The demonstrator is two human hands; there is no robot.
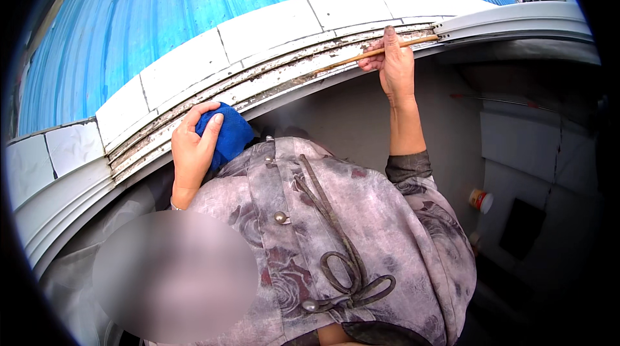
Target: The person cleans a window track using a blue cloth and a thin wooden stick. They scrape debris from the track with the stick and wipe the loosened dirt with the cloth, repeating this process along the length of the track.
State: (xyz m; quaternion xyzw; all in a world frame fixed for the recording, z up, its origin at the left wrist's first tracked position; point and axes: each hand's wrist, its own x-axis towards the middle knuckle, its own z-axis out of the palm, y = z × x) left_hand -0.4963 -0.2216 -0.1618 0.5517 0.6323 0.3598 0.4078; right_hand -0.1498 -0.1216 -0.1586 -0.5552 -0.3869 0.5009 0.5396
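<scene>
Bunched under the fingers of my left hand (191, 152) is a blue cloth (235, 138), held at the near edge of the window track. My right hand (395, 69), thumb up, grips a thin tapered wooden stick (352, 60). Its narrow dark end points left and rests on or just over the track; its thicker end reaches toward the right window sash. Dirt and dark flecks line the grooves of the white window track (271, 82) between my hands.
White tiles (271, 26) form the ledge beyond the track, with a blue corrugated roof (174, 16) past it. White sashes (516, 23) stand at both ends. Down on the right, a small tub (480, 200) and a dark flat object (523, 228) lie below me.
</scene>
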